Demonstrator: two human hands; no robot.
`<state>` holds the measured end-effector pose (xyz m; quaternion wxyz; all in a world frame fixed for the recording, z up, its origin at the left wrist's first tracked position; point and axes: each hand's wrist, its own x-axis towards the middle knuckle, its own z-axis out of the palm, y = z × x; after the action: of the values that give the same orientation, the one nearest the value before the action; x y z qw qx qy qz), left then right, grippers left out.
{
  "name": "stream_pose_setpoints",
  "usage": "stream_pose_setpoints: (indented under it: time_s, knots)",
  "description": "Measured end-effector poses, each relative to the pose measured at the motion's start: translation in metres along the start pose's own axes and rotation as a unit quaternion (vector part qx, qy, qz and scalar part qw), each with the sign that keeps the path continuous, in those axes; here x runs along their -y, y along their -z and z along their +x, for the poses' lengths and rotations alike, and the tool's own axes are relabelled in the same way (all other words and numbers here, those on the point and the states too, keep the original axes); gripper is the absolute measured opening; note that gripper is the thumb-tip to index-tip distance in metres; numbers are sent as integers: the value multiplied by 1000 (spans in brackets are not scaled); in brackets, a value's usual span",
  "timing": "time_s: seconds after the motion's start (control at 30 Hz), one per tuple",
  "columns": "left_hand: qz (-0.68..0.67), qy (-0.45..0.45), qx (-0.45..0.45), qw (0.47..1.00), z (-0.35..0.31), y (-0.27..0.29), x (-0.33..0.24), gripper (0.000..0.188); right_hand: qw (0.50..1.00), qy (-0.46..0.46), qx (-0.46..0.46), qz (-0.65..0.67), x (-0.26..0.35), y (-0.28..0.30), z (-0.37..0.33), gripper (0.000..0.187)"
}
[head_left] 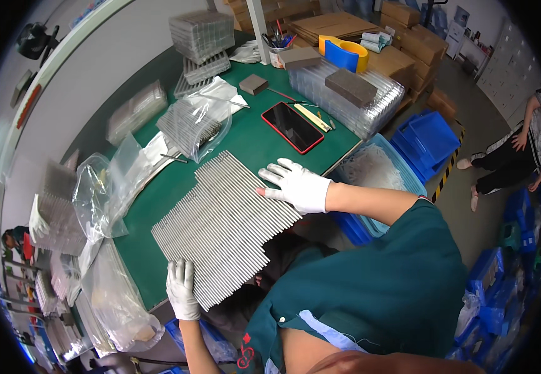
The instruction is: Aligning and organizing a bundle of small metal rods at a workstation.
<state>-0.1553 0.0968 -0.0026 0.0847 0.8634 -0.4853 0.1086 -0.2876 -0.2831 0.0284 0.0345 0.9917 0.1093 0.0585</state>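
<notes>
Through the head camera I have both gloved hands at a sheet of rods, thin, grey and side by side, lying on the green table with its near side reaching out past the table's edge. The sheet's outline is stepped at the top and at the lower right. My left hand rests at its lower-left edge, fingers straight, close together and closed around nothing. My right hand lies open at the upper-right edge, fingers a little spread, the thumb's bare tip on the rods. How hard either hand presses, I cannot tell. Beyond the sheet I see a clear bag holding more rods, and right of that a red-rimmed phone. A light-blue basket stands off the table's right end, just beyond my right forearm.
</notes>
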Motion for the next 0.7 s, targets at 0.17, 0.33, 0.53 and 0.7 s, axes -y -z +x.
stream_pose_setpoints:
  time_s: [0.17, 0.33, 0.53, 0.7]
  knots:
    - [-38, -27, -45, 998, 7, -7, -5, 47, 997, 52, -41, 38, -2, -19, 11, 91]
    - [-64, -98, -70, 991, 60, -5, -48, 46, 992, 83, -87, 28, -2, -24, 11, 64]
    - [-103, -144, -128, 976, 107, -15, -96, 47, 985, 73, -117, 103, 24, -31, 29, 75]
    - [-122, -191, -227, 947, 115, -20, -104, 39, 971, 127, -164, 120, 43, -37, 55, 62]
